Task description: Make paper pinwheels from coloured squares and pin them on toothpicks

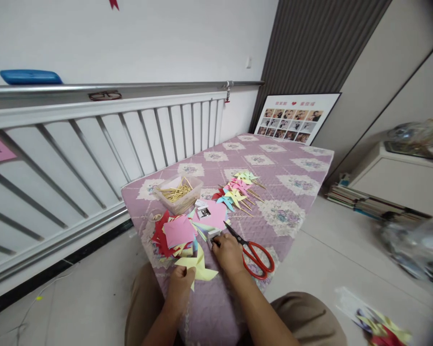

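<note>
My left hand (180,281) is closed on a pale yellow paper pinwheel (198,266) at the near end of the purple quilted mattress (292,192). My right hand (229,252) rests just right of it, fingers curled onto a small white box (213,235); whether it grips the box I cannot tell. Red-handled scissors (254,257) lie against the right side of that hand. A stack of coloured paper squares (178,233) sits just beyond my left hand. Further off, a clear tub of wooden sticks (178,192) and several finished pinwheels on sticks (238,192) lie on the mattress.
A white slatted rail (94,144) runs along the left. A photo board (296,117) leans at the mattress's far end. Stacked books (353,199) and a white cabinet (400,182) stand on the right; plastic bags (414,245) and paper scraps (378,329) lie on the floor.
</note>
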Demonstrator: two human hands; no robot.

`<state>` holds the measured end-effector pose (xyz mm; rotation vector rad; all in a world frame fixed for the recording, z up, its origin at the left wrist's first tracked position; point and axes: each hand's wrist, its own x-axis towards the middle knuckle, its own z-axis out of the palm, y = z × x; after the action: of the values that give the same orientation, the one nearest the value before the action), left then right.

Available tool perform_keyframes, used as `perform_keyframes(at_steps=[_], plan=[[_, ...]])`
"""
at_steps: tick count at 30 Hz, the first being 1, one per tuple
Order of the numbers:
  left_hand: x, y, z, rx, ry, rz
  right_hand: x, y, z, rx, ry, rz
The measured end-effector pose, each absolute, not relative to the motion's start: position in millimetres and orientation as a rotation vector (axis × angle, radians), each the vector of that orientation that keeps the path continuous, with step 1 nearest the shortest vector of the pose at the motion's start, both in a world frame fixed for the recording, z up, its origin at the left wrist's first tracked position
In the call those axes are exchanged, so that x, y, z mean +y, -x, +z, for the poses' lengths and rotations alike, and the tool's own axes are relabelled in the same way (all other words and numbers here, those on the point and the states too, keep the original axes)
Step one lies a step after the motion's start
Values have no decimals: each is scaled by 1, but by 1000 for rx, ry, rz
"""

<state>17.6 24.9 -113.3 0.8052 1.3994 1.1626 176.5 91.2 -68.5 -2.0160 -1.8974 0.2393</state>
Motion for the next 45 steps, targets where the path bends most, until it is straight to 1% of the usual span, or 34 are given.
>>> perform_keyframes(at_steps=[5, 10, 20, 35, 45], plan=[[25, -17, -116, 1409, -826, 1157, 104, -179, -52, -2038, 2092, 305], [25, -18, -120, 1384, -788, 1182, 110, -174, -47, -2137, 2135, 314], [25, -19, -105, 1356, -755, 1221, 114, -169, -42, -2237, 2165, 292], [28, -16, -119, 1260, -731, 1218, 116, -161, -35, -2277, 2218, 324], [27, -17, -113, 1244, -715, 1237, 115, -160, -39, -2235, 2207, 315]])
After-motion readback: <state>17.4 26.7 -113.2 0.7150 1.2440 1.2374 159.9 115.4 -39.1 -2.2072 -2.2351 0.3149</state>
